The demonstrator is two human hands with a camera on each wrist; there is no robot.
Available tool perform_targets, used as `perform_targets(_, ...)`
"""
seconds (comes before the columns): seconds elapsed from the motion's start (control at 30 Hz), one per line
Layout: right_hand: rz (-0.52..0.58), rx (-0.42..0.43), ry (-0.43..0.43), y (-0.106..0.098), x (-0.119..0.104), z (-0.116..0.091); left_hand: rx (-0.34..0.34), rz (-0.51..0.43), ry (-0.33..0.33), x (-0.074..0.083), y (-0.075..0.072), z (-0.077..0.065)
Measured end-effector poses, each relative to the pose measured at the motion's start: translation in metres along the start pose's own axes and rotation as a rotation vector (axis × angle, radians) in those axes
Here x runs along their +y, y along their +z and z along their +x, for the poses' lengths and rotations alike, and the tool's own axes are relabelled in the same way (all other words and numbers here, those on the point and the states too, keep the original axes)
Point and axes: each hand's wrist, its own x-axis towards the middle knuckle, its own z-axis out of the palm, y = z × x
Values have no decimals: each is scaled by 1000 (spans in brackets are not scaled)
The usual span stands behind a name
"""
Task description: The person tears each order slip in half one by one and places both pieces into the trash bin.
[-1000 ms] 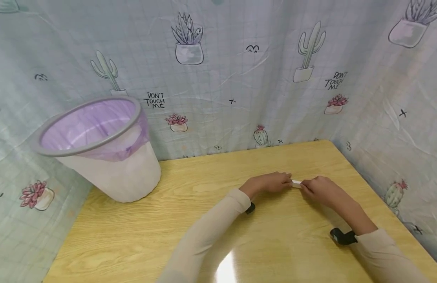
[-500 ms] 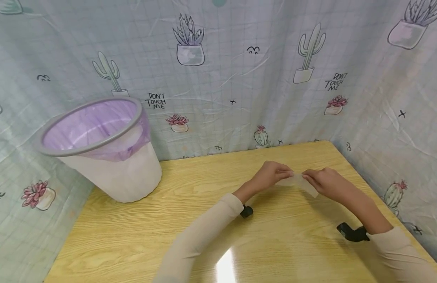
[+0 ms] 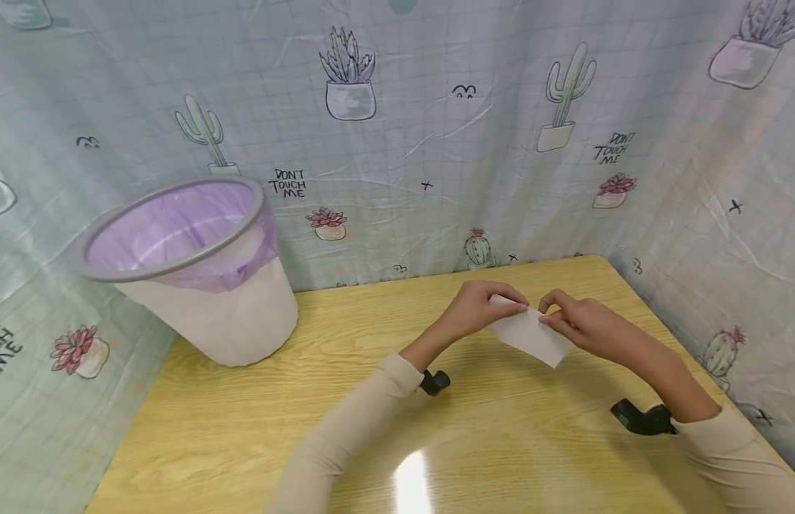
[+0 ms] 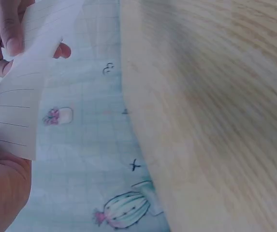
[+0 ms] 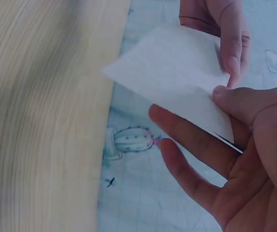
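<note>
A small sheet of paper [image 3: 532, 334] is held up over the table between both hands. Its upper edge is pinched by my left hand [image 3: 476, 310] with thumb and fingers. Close beside that grip, my right hand [image 3: 593, 327] pinches the same edge, thumb on the near face. In the left wrist view the paper [image 4: 13, 104] shows ruled lines and a bend across its middle. The face of the paper [image 5: 172, 63] toward the right wrist camera looks plain white. Two fingers of the right hand [image 5: 254, 159] extend beneath the sheet there.
A white waste bin [image 3: 243, 321] with a grey rim and purple liner stands at the table's back left. The wooden table [image 3: 346, 385] meets a cactus-print cloth [image 3: 397, 143] at the back and right. Black wrist devices [image 3: 641, 417] hang under the forearms.
The paper has gone from a narrow strip between the hands to a broad face hanging toward me. Both hands have risen slightly, and the left wrist has shifted leftward.
</note>
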Motion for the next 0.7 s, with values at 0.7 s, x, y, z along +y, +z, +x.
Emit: perform_targets(0.7, -28, 450, -184, -7, -43, 33, 168, -43, 36, 32, -41, -22)
